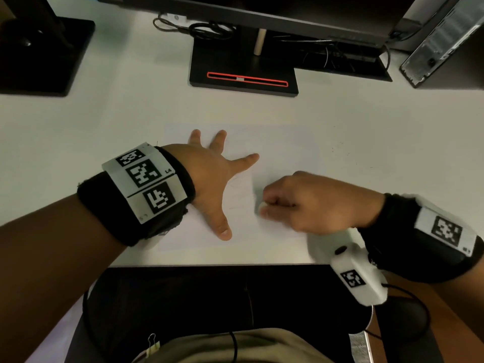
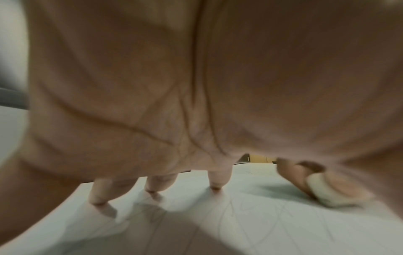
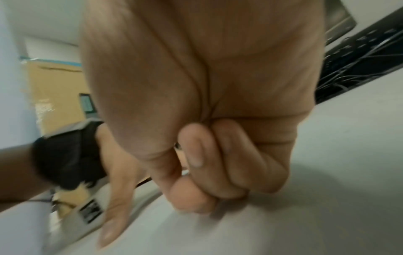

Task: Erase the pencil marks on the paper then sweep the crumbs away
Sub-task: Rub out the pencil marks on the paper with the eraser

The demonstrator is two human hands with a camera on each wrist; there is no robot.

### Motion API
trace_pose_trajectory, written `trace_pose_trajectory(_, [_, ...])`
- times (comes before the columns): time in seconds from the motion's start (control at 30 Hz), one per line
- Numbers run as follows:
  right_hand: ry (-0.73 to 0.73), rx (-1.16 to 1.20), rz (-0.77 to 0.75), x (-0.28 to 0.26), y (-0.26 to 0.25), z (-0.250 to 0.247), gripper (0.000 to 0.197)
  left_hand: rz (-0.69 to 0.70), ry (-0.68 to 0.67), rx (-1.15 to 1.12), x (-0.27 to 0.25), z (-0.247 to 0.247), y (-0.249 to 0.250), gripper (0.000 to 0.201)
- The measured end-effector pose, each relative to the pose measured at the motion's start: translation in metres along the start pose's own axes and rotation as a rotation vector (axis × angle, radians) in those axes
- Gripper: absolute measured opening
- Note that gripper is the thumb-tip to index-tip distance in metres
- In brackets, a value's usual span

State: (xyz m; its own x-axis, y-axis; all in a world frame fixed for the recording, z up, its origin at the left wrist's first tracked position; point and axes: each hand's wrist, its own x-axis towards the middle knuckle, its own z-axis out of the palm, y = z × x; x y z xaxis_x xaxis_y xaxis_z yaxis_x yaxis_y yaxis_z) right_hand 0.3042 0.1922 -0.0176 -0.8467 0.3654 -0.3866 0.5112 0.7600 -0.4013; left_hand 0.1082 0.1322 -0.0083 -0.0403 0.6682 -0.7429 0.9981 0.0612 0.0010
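Head view: the paper is seen lying flat on the white desk, close to the near edge, with faint pencil marks between the two hands. The left hand is spread wide and pressed flat on the left part of the sheet, fingers straight. The right hand is curled and a small white eraser is pinched between thumb and fingers, its tip held down on the paper just right of the marks.

Several things could go wrong, it is judged. If the rubbing stroke is driven toward the pinned side, the thin sheet could be buckled or creased between the hands; if the left hand's pressure is eased, the sheet could be dragged along with the eraser. Because the paper lies so near the desk edge, crumbs could be pushed onto the lap or floor rather than swept aside in a controlled way. Marks under the left hand cannot be reached until that hand is shifted. No crumbs can be made out clearly.

At the far side of the smooth, pale desk a monitor stand with a red-outlined slot is seen, with cables behind it and a dark base at far left. A cardboard box is visible in the right wrist view.
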Motion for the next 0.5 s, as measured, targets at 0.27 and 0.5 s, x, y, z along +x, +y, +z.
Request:
trace_pose_trajectory(0.27, [-0.023, -0.034, -0.023, 0.004, -0.007, 0.000, 0.040, 0.004, 0.004, -0.004, 0.000, 0.001, -0.001, 0.148])
trace_pose_trajectory(0.5, [-0.012, -0.070, -0.040, 0.002, -0.007, 0.001, 0.040, 0.004, 0.006, -0.001, 0.000, 0.001, -0.001, 0.148])
